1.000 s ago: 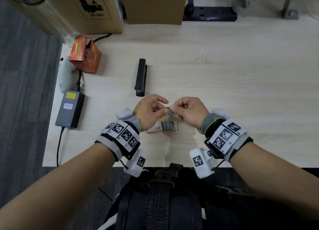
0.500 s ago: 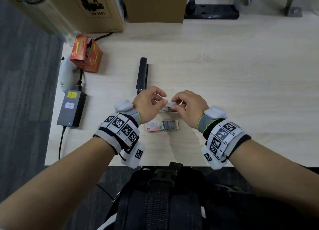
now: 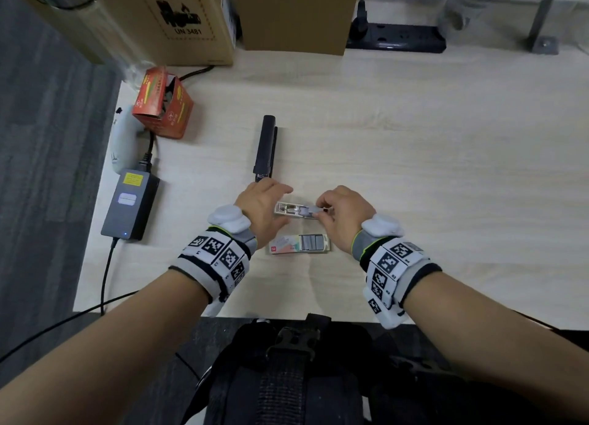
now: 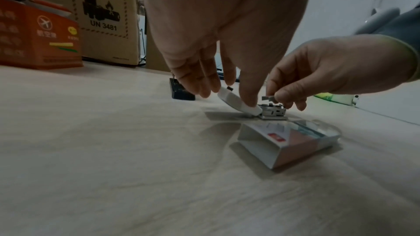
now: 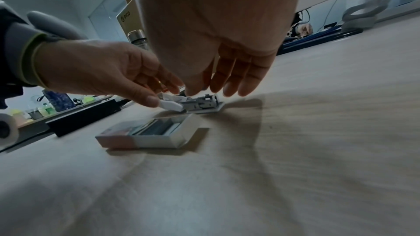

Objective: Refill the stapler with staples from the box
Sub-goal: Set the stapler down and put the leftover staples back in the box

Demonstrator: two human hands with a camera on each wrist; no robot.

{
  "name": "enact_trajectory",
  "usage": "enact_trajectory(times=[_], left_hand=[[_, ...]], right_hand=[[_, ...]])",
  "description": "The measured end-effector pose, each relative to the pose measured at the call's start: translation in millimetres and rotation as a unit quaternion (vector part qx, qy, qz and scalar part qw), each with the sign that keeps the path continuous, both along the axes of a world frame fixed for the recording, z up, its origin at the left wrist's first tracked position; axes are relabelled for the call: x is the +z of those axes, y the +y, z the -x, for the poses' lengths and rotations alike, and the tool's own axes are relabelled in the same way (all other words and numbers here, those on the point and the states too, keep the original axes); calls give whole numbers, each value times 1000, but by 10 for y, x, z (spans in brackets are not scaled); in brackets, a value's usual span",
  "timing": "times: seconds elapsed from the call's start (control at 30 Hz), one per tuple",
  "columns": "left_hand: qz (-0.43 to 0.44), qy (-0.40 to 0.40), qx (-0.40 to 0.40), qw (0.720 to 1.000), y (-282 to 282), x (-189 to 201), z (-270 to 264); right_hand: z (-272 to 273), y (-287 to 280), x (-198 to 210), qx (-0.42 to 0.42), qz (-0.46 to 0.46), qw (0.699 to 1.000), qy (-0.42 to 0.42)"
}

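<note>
A small white stapler (image 3: 294,210) lies on the table with its lid swung open and its metal channel (image 4: 272,111) bared. My left hand (image 3: 277,203) holds the white lid (image 4: 238,102) back, thumb on top and fingers behind. My right hand (image 3: 322,208) pinches a short strip of staples (image 4: 268,98) just above the channel's right end. Just nearer to me lies the staple box (image 3: 299,243), slid open, with grey staples showing in its tray (image 5: 154,132).
A long black stapler (image 3: 265,147) lies just beyond my left hand. At the far left are an orange carton (image 3: 164,106) and a grey power adapter (image 3: 130,204) with its cable. Cardboard boxes (image 3: 178,16) and a power strip (image 3: 395,39) line the back.
Both hands moved away from me and down, from above the staple box to the white stapler. My left hand let go of the strip and took the lid; the right keeps the strip.
</note>
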State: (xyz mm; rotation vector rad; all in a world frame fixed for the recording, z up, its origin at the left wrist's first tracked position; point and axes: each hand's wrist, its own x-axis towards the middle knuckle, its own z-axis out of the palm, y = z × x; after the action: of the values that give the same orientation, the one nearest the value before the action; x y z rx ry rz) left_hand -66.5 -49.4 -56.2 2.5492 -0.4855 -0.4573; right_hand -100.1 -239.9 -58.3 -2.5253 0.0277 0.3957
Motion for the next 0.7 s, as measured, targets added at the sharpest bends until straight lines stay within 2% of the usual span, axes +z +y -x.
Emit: enact_trajectory(times=[0.17, 0.53, 0.7], left_hand=[[-20, 35, 26, 999, -35, -73, -16], [-18, 52, 22, 998, -43, -50, -21], [-22, 55, 16, 998, -34, -50, -26]], right_hand=[[-21, 34, -13, 15, 26, 999, 30], [-38, 2, -57, -56, 10, 997, 60], [-29, -12, -68, -55, 5, 997, 61]])
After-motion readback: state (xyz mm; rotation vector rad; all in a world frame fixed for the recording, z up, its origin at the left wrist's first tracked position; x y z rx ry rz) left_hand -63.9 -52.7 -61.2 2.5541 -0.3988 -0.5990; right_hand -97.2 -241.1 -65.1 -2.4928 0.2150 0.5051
